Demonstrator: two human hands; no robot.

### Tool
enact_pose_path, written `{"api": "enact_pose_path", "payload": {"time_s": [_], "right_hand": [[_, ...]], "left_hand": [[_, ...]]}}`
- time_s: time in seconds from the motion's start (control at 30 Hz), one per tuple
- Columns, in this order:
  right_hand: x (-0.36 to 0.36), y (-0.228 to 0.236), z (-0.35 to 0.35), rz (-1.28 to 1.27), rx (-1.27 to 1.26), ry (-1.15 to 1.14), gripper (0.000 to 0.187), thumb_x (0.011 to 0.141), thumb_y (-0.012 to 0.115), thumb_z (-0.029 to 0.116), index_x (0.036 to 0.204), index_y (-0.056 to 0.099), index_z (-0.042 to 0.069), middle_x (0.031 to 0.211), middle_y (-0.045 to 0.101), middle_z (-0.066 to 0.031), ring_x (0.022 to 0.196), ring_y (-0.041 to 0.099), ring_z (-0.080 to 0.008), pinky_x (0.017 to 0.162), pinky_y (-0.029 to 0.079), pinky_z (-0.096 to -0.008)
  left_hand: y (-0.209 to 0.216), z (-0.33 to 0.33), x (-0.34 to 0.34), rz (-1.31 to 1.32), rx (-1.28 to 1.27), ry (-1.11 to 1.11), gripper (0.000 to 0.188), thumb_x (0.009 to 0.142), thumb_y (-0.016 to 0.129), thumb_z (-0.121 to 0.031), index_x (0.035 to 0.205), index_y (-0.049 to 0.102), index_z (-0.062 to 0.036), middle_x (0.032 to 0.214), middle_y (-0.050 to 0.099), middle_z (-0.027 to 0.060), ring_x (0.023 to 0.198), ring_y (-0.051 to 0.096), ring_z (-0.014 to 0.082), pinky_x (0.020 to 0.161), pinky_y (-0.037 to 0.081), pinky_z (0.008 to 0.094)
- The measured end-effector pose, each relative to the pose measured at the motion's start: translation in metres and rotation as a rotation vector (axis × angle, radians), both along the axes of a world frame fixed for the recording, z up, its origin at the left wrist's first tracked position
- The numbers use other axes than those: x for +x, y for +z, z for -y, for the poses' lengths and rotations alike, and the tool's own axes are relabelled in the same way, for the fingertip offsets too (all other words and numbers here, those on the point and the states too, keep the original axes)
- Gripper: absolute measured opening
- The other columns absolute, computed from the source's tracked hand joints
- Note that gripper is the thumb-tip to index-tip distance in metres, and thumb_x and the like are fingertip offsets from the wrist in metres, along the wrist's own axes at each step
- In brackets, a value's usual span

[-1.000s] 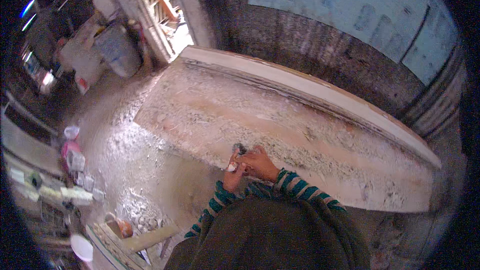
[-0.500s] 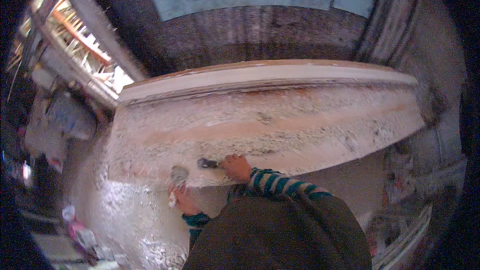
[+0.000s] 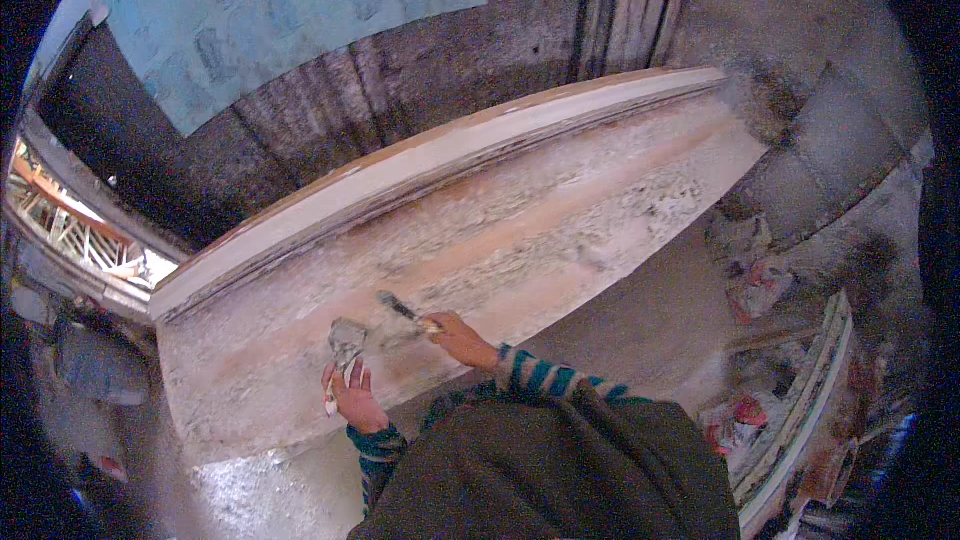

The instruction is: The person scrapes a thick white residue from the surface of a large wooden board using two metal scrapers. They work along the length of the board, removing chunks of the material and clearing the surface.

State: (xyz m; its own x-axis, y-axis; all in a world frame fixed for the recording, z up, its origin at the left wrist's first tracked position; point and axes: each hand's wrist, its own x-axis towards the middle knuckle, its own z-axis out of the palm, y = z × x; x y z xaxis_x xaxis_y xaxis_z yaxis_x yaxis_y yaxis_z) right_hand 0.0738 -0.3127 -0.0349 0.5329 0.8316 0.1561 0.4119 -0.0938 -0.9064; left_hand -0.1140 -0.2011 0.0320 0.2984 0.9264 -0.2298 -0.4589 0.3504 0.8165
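Note:
A long, pale panel (image 3: 290, 360) lies before me, streaked with rough grey-white paste. Over its near left part, my left hand (image 3: 358, 402) grips a broad scraper (image 3: 347, 336). Grey paste covers the scraper's blade, and its pale handle end sticks out below my fingers. My right hand (image 3: 462, 338) is closed around the light handle of a narrow putty knife (image 3: 398, 306). Its dark blade points left toward the scraper, a short gap away. Whether the blade touches the panel I cannot tell.
A raised pale rim (image 3: 450, 147) runs along the panel's far side, before a dark-based blue wall (image 3: 330, 10). Red-and-white bags (image 3: 742, 420) and a long curved moulding (image 3: 800, 420) lie at the right. A dark container (image 3: 100, 365) stands at far left.
My view has turned, so the panel now slants up to the right. The putty knife's blade has tilted upward, and both tools sit farther in over the panel. Both hands keep their tools.

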Motion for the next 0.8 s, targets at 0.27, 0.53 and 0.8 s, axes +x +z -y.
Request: {"api": "enact_pose_path", "payload": {"time_s": [0.27, 0.53, 0.8], "right_hand": [[0.136, 0.030, 0.287, -1.152, 0.369, -0.557, 0.027, 0.087, 0.045, 0.019, 0.113, 0.045, 0.009, 0.084, 0.057, -0.0072, 0.066, 0.055, -0.0170, 0.057, 0.048, -0.0291], [0.184, 0.002, 0.510, -0.967, 0.452, -0.995, 0.027, 0.085, 0.044, 0.017, 0.110, 0.045, 0.008, 0.082, 0.056, -0.0078, 0.064, 0.055, -0.0167, 0.055, 0.048, -0.0295], [0.246, -0.035, 0.628, -0.912, 0.461, -1.173, 0.030, 0.082, 0.047, 0.014, 0.111, 0.045, 0.009, 0.081, 0.057, -0.0068, 0.062, 0.054, -0.0160, 0.052, 0.047, -0.0304]], "left_hand": [[-0.023, 0.170, 0.211, 0.216, -0.128, -0.437, 0.028, 0.091, 0.050, -0.023, 0.116, 0.046, -0.0118, 0.109, 0.056, 0.0103, 0.095, 0.060, 0.0270, 0.074, 0.050, 0.0349], [-0.010, 0.354, 0.363, 0.141, -0.194, -0.917, 0.024, 0.090, 0.053, -0.021, 0.110, 0.048, -0.0098, 0.104, 0.058, 0.0110, 0.093, 0.060, 0.0270, 0.074, 0.051, 0.0354], [-0.025, 0.467, 0.503, -0.007, -0.129, -1.010, 0.021, 0.090, 0.056, -0.020, 0.108, 0.049, -0.0115, 0.101, 0.057, 0.0077, 0.091, 0.060, 0.0241, 0.077, 0.050, 0.0349]]}}
